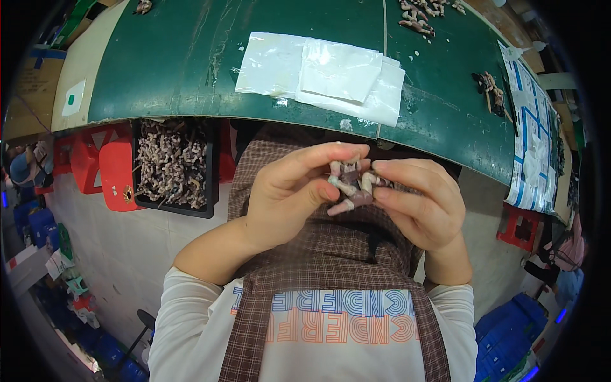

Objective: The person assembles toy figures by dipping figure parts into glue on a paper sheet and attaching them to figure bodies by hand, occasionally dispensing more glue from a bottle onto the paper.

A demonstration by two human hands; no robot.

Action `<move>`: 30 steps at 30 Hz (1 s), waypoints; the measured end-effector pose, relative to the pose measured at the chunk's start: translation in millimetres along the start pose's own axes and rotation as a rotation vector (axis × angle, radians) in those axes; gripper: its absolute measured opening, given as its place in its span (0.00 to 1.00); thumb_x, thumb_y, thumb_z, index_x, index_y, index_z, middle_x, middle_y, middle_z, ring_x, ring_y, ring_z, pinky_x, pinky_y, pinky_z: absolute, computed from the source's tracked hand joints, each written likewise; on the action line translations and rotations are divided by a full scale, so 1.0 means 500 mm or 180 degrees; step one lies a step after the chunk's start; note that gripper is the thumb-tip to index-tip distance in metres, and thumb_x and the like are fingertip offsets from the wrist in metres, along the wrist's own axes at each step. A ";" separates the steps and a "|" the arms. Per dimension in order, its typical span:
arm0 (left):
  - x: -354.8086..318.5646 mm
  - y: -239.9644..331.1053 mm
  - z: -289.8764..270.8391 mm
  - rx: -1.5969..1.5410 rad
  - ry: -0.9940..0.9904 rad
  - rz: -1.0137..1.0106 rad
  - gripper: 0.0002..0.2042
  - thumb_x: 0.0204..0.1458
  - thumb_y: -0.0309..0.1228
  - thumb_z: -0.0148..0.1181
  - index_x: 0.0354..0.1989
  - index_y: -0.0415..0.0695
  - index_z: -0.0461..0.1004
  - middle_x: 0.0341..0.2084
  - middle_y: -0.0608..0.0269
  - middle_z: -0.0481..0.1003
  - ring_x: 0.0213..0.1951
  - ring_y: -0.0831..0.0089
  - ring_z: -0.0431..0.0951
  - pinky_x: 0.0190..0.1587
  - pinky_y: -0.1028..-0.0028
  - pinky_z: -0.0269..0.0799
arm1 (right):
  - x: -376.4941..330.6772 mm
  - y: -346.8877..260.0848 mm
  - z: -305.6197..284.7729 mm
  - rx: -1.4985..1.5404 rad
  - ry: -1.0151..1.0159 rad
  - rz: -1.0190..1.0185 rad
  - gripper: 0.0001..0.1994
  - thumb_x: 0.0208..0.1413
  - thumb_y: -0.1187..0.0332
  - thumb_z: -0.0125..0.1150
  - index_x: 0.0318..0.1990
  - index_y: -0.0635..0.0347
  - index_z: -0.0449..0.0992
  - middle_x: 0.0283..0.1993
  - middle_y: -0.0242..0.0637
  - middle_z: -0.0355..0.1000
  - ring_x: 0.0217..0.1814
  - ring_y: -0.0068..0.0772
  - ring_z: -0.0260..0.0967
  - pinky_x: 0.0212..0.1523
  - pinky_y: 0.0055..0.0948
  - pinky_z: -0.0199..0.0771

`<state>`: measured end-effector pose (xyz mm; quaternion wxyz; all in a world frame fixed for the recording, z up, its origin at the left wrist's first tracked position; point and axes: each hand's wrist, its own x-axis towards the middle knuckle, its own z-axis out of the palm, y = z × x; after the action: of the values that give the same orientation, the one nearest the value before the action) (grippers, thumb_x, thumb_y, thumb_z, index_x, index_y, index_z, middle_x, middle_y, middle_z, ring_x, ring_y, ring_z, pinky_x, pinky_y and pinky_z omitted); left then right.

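Note:
Above my lap, just off the table's near edge, a small figurine (358,197) in brownish purple and cream sits between my two hands. My left hand (296,188) pinches its left side, with the forefinger over the top and the thumb by its lower edge. On the other side, the fingers and thumb of my right hand (423,200) close on the figurine's right part. Its finer shape is partly covered by my fingertips.
White plastic sheets (344,70) lie on the green table (172,63). More figurines rest at its far right (417,19) and right side (493,92). At left, a black tray (208,197) piled with small pieces stands beside a red stool (118,172).

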<state>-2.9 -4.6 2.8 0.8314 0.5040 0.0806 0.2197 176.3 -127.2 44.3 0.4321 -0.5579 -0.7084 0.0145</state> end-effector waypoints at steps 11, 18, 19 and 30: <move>0.014 0.014 0.018 -0.0835 0.0771 -0.0887 0.23 0.59 0.36 0.55 0.61 0.39 0.64 0.53 0.56 0.72 0.51 0.74 0.75 0.52 0.72 0.73 | 0.002 0.021 0.033 0.0006 0.0170 0.0103 0.19 0.38 0.73 0.72 0.42 0.61 0.79 0.41 0.38 0.76 0.36 0.35 0.75 0.32 0.28 0.73; 0.005 0.001 0.028 -0.1391 0.0849 -0.1084 0.21 0.62 0.32 0.51 0.62 0.40 0.63 0.51 0.61 0.74 0.50 0.76 0.73 0.52 0.72 0.71 | -0.021 0.012 0.067 -0.0818 0.0239 0.0102 0.21 0.37 0.66 0.72 0.43 0.59 0.78 0.41 0.34 0.74 0.39 0.31 0.74 0.37 0.29 0.70; 0.008 0.003 0.033 -0.1346 0.0968 -0.1136 0.20 0.62 0.32 0.51 0.62 0.41 0.64 0.50 0.62 0.74 0.50 0.76 0.73 0.52 0.72 0.70 | -0.025 0.012 0.071 -0.1109 0.0364 0.0011 0.20 0.37 0.66 0.71 0.42 0.59 0.78 0.40 0.33 0.74 0.38 0.30 0.74 0.37 0.28 0.70; -0.001 -0.012 0.037 -0.1275 0.1252 -0.1265 0.17 0.63 0.30 0.50 0.59 0.38 0.67 0.48 0.62 0.75 0.49 0.77 0.73 0.55 0.72 0.66 | -0.030 0.014 0.078 -0.1313 0.0408 -0.0222 0.17 0.40 0.66 0.70 0.41 0.59 0.78 0.38 0.33 0.74 0.36 0.29 0.73 0.38 0.28 0.69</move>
<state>5.1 -22.1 6.5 0.9089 0.2532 0.2912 0.1579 157.3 -118.3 7.3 0.3532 -0.6094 -0.6863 -0.1812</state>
